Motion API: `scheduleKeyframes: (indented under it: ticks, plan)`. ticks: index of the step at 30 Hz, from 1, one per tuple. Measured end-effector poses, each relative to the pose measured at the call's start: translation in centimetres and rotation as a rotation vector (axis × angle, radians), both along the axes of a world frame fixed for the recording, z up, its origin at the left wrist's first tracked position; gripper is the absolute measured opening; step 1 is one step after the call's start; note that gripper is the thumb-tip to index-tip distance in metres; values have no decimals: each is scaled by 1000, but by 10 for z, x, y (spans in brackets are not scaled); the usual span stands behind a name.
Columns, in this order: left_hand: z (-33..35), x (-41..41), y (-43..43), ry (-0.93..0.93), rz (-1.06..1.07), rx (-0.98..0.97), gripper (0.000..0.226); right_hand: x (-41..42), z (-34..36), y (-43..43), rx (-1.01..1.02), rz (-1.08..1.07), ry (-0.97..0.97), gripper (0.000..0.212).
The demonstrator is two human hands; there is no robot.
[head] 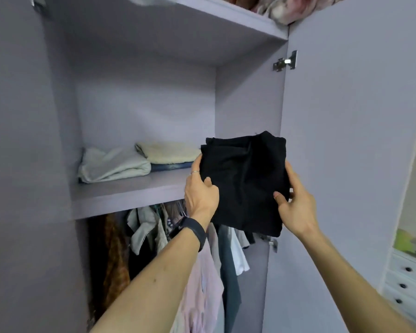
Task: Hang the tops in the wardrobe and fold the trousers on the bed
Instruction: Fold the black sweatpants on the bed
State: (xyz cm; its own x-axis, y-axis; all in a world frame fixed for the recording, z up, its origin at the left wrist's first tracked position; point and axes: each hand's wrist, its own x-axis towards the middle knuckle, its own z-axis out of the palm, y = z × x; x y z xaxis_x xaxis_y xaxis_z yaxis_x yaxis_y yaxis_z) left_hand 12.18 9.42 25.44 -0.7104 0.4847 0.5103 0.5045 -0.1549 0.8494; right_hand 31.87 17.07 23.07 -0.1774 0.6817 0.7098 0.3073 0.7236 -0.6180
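Note:
A folded pair of black trousers [245, 179] is held up in front of the open lilac wardrobe [144, 104], at the level of its middle shelf [127, 193]. My left hand [201, 191] grips the bundle's left edge, thumb on the front. My right hand [294, 205] grips its right edge the same way. On the shelf lie a folded pale green garment [113, 167] and a cream one [168, 152] stacked on blue denim [171, 166]. Several tops [154, 227] hang on the rail under the shelf.
The wardrobe's right door [346, 140] stands open beside my right arm, the left door [15, 140] at the left edge. An upper shelf [202, 18] carries floral bedding [283, 8]. A white chest of drawers [406, 284] stands at the far right.

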Motion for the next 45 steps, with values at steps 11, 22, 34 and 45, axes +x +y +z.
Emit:
scheduleKeyframes:
  ticks: [11, 22, 34, 45]
  plan:
    - [65, -118, 83, 136, 17, -110, 65, -106, 49, 142, -52, 209, 41, 93]
    - [160, -204, 210, 425, 51, -234, 64, -181, 100, 232, -109, 190, 88, 99]
    - [219, -324, 452, 744, -99, -564, 59, -305, 102, 378, -194, -9, -191, 56]
    - [157, -411, 560, 655, -187, -836, 52, -363, 82, 458, -425, 61, -418, 61]
